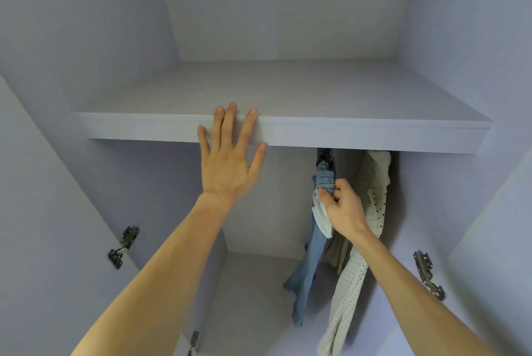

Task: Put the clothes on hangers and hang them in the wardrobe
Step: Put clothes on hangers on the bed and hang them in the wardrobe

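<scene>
Inside the pale lilac wardrobe, blue jeans (pixel 306 263) hang below the shelf (pixel 316 132), right of centre. My right hand (pixel 342 208) pinches their denim waistband near the top. Beside them on the right hangs a white garment with small black dots (pixel 371 211). My left hand (pixel 230 154) lies flat with straight, spread fingers against the shelf's front edge, fingertips on its top. The shelf hides the hangers and the rail.
The wardrobe doors stand open, with metal hinges at the left (pixel 123 246) and right (pixel 429 275). A further hinge (pixel 193 342) shows at the bottom. The wardrobe floor (pixel 253 298) lies below the clothes.
</scene>
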The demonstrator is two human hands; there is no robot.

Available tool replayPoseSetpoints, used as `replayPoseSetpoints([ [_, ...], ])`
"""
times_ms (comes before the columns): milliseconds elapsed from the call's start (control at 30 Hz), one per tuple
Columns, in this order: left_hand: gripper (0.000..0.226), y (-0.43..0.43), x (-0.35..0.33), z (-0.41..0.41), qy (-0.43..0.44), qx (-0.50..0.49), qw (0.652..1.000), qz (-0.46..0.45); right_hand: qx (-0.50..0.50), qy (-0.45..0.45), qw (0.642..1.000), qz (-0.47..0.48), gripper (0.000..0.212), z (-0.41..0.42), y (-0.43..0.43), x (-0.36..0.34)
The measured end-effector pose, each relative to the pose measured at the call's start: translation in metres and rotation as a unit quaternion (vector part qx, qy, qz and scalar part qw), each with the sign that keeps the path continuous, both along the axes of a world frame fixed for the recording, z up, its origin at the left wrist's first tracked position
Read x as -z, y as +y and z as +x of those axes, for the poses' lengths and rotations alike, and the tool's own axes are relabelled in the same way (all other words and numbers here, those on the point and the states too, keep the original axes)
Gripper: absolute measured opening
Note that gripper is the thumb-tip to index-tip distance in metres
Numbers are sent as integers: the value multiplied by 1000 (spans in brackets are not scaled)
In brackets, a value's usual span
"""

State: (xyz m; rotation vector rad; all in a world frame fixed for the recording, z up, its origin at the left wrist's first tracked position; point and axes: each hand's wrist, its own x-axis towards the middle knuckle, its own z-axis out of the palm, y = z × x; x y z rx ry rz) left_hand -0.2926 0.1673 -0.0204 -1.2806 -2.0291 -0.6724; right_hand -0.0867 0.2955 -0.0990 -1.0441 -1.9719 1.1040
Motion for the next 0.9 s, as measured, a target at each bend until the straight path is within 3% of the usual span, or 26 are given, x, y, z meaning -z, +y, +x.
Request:
replayPoseSetpoints([
  [133,58,-31,6,21,-102,51,993,-13,-51,6,999,3,11,2,-64,24],
  [200,48,-57,27,31,-226,63,971,-46,-86,3,996,-1,11,-1,-99,34],
  [300,42,-110,70,45,-501,60,859,-88,-139,3,990,-20,14,-7,-158,52],
  [333,40,-129,85,49,-549,49,829,-91,-158,2,987,-29,15,-8,-179,57],
  [467,35,-216,121,69,-627,-11,776,-77,-264,-29,962,-61,13,0,-274,70],
  [633,32,-337,141,99,-673,-106,732,2,-409,-104,902,-94,15,22,-376,92],
  [767,29,-430,157,139,-697,-181,688,95,-551,-155,813,-104,20,39,-441,99],
  [900,39,-496,165,193,-694,-232,667,140,-634,-200,745,-55,26,63,-497,112],
])
